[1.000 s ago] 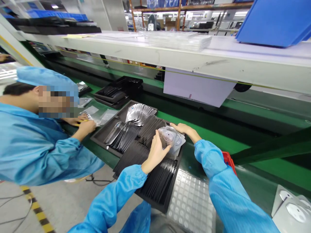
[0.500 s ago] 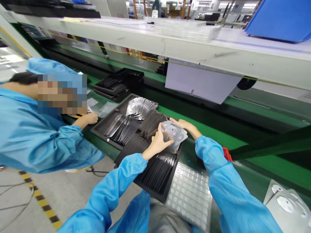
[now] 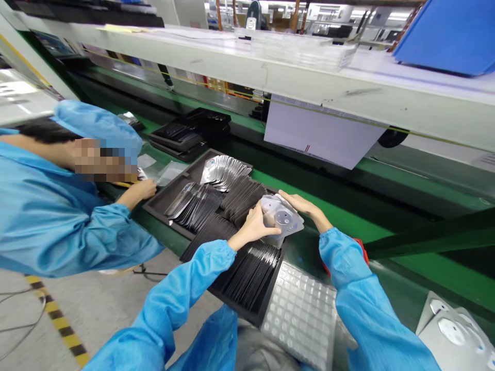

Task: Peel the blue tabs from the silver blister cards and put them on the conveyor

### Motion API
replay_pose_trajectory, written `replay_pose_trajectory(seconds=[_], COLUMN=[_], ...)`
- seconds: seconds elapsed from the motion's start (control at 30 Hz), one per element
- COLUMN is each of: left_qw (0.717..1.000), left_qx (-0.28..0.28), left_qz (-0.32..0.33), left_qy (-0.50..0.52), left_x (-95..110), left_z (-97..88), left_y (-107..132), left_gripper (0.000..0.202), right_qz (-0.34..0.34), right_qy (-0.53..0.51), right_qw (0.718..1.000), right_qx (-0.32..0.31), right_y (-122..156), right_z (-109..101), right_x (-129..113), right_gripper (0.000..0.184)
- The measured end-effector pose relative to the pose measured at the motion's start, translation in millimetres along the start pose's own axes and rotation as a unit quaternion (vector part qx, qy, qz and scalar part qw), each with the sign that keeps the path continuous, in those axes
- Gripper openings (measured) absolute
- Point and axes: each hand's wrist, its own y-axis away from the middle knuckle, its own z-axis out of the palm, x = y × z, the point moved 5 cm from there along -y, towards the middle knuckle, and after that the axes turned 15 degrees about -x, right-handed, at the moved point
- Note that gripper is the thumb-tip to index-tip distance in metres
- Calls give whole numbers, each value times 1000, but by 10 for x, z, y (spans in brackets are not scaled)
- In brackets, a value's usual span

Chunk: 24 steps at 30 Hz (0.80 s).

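Note:
Between my hands is a small stack of thin, translucent rounded sheets (image 3: 284, 218), each with a round mark in the middle. My left hand (image 3: 258, 224) grips the stack's left side, thumb stretched over the near face. My right hand (image 3: 299, 202) holds its upper right edge, with most of its fingers hidden behind. Just beneath lies a black tray (image 3: 253, 315) packed with rows of thin dark plates (image 3: 247, 278). A fan of shiny silver plates (image 3: 226, 171) fills its far corner.
A clear blister tray (image 3: 299, 314) lies right of the black tray. More silver-grey sheets (image 3: 450, 332) rest at the lower right. A co-worker (image 3: 77, 221) in blue leans in at the left. Black trays (image 3: 189, 131) are stacked farther back. A white shelf (image 3: 232, 56) overhangs the bench.
The stack of sheets has shifted slightly right and down with both my hands, and its sheets lie at a different angle. The co-worker's head has moved slightly right and down.

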Motion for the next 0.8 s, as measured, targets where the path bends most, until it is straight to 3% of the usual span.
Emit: replay_pose_trajectory(seconds=[0.2,0.33,0.4,0.57,0.8], left_qw=[995,994,993,991,994], left_qx=[-80,-89,-92,-95,-72], left_qz=[-15,-54,-71,-92,-76], left_qy=[51,45,38,28,32], left_x=[75,166,225,341,293], left_z=[7,-6,-3,62,233], left_y=[7,48,62,27,-164], left_gripper=[131,129,129,129,145], right_qz=[-121,-153,-172,-204,-182], right_qy=[-24,-4,7,24,-13], right_qw=[987,976,966,944,959], right_qx=[-104,-158,-194,-257,-219], right_y=[291,402,429,443,323], right_z=[-69,-101,-100,-152,-255], right_x=[-35,-84,-104,-30,199], right_gripper=[93,129,135,127,108])
